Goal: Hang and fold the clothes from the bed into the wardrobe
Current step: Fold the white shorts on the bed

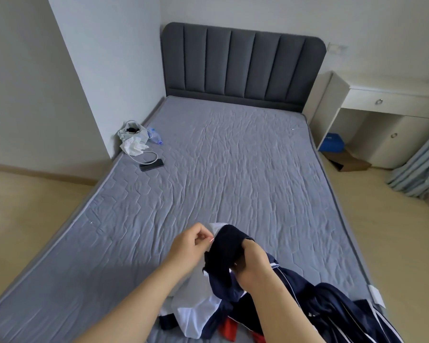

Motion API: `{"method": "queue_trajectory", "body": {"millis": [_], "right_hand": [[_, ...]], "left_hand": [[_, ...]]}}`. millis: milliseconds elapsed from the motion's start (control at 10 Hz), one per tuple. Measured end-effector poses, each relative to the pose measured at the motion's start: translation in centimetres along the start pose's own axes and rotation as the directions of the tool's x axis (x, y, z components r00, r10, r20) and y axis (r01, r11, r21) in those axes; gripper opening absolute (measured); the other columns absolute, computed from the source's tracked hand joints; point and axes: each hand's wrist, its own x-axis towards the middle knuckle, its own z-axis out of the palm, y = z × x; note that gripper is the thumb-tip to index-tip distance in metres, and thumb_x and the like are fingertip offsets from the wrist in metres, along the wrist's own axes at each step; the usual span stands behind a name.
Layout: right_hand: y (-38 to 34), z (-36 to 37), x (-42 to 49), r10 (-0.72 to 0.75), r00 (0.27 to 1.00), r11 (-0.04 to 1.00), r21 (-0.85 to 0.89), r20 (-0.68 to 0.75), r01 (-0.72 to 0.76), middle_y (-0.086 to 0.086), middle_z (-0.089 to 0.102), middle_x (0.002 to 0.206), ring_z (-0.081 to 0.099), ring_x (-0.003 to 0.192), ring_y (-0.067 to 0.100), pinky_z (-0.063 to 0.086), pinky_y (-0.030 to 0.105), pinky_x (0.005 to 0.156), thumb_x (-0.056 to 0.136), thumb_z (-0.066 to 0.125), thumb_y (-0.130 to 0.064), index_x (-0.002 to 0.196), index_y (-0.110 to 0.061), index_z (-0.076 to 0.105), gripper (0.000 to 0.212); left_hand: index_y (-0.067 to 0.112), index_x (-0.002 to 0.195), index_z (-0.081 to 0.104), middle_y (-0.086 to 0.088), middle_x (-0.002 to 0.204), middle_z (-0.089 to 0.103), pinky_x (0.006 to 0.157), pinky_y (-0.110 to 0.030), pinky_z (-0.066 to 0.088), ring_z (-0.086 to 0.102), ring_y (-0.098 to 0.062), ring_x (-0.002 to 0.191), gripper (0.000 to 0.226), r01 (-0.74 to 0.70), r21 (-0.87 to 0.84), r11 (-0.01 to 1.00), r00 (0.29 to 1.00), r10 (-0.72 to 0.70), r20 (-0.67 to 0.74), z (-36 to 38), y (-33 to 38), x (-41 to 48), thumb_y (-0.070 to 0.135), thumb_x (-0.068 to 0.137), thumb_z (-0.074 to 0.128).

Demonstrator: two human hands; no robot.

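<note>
Between left grip [193, 241], right grip [252, 266]: navy jacket [229, 245]

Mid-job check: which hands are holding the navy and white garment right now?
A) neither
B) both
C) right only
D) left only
B: the left hand pinches the white edge of the garment, and the right hand grips its navy fabric.

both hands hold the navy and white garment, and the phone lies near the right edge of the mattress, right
No: the head view shows the phone near the left edge of the mattress, not the right. Both the left hand and the right hand do hold the navy and white garment.
</note>
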Motion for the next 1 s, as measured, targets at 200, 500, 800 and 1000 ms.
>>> {"method": "queue_trajectory", "body": {"millis": [200,500,800,1000], "right_hand": [[1.1,-3.7,-0.5,0.099,0.994,0.863,0.501,-0.056,-0.058,0.030,0.037,0.141,0.043,0.128,0.038,0.038,0.044,0.100,0.075,0.067,-0.016,0.128,0.004,0.047,0.059],[0.5,-4.7,-2.9,0.021,0.997,0.966,0.255,0.069,-0.039,0.005,0.072,0.075,0.065,0.080,0.022,0.046,0.029,0.074,0.091,0.049,-0.014,0.104,-0.002,0.065,0.024],[0.9,-4.7,-2.0,-0.187,0.961,0.966,-0.215,-0.203,0.143,0.013,0.052,0.095,0.053,0.077,0.023,0.045,0.028,0.069,0.089,0.049,-0.001,0.141,-0.030,0.029,0.062],[-1.3,-3.4,-1.8,-0.435,0.887,0.820,-0.473,-0.152,0.321,0.006,0.039,0.136,0.046,0.119,0.032,0.042,0.038,0.098,0.078,0.070,-0.018,0.141,-0.028,0.034,0.074]], "left_hand": [[0.035,0.133,0.028,0.014,0.120,0.045,0.082,-0.011,0.046,0.047,0.001,0.111,0.087,0.048,0.004,0.999,0.819,-0.042,0.572,3.2,0.3,-0.5,0.011,0.065,0.078],[0.024,0.077,0.059,0.002,0.080,0.066,0.072,-0.024,0.050,0.063,-0.020,0.079,0.027,0.162,-0.114,0.980,0.985,-0.167,-0.035,3.4,-0.5,0.5,-0.002,0.085,0.058],[0.009,0.087,0.060,-0.005,0.066,0.069,0.052,-0.022,0.052,0.065,-0.014,0.057,0.022,0.193,-0.786,0.587,0.981,-0.119,0.153,-1.5,5.9,0.1,0.003,0.093,0.040],[0.010,0.089,0.068,-0.010,0.082,0.070,0.063,-0.026,0.055,0.067,-0.018,0.070,0.015,0.157,-0.686,0.711,0.935,0.115,0.334,-5.1,8.7,-1.2,0.005,0.078,0.059]]}}
